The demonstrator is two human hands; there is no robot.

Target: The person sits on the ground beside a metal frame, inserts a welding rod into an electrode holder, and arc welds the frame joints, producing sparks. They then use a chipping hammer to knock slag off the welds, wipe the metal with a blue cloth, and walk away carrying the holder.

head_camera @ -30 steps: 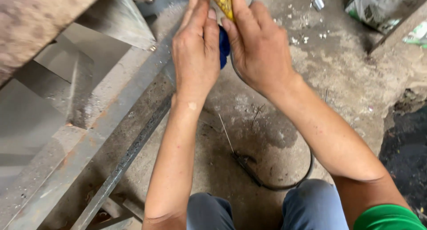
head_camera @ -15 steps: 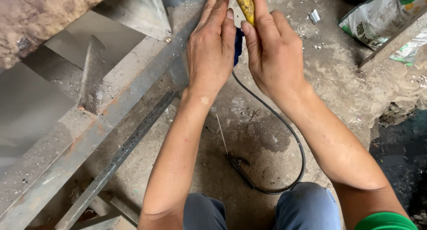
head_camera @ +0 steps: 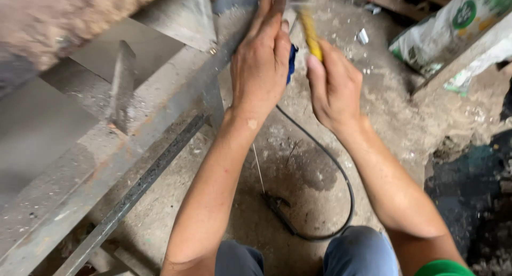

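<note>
Fingers of the right hand [head_camera: 333,86] clamped round a yellow tool handle [head_camera: 310,36], left hand [head_camera: 261,68] flat, fingers together, bracing a blue part [head_camera: 291,62] against the steel frame [head_camera: 160,121], electrode holder [head_camera: 277,205] lying on the floor.

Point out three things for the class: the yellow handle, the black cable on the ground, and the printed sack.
yellow handle [head_camera: 310,37], head view, on the middle of the grip above the right hand.
black cable [head_camera: 341,172], head view, on its curve over the concrete.
printed sack [head_camera: 442,30], head view, on its white front.
</note>
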